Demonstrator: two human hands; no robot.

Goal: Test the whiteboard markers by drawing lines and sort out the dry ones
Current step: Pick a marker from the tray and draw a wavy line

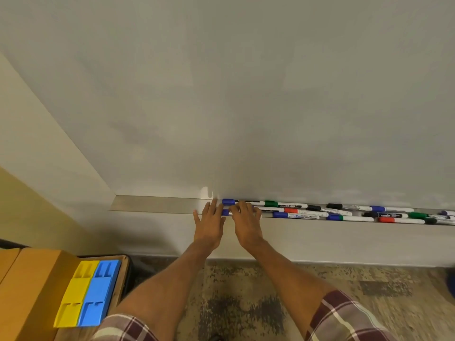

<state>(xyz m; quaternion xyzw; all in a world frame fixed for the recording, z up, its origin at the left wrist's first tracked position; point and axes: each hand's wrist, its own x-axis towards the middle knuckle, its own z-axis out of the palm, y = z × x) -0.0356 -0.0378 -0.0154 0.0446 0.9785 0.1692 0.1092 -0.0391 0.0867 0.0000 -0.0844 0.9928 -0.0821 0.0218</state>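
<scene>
Plaid sleeves (pixel 344 318) frame the bottom edge, and 2 bare forearms reach forward from them over a mottled carpet floor (pixel 246 303). Both hands meet at the metal ledge (pixel 152 205) that runs along the foot of the whiteboard (pixel 221 94). The left hand (pixel 209 222) is open, its fingers straight and slightly spread, fingertips at the ledge just left of the markers. The right hand (pixel 246 220) lies just beside it, fingers bent down over the left end of the marker pile; I cannot tell whether it grips one. A blue-capped marker (pixel 228 201) lies against the board just beyond the fingertips, and a 2nd blue cap (pixel 225 212) shows in the gap between the 2 hands. The other markers (pixel 344 212) lie flat in the ledge, stretching to the right edge, with blue, green, black and red caps mixed and partly overlapping. At lower left a cardboard box (pixel 29 279) carries a yellow tray (pixel 73 291) and a blue tray (pixel 98 291), touching side by side.
</scene>
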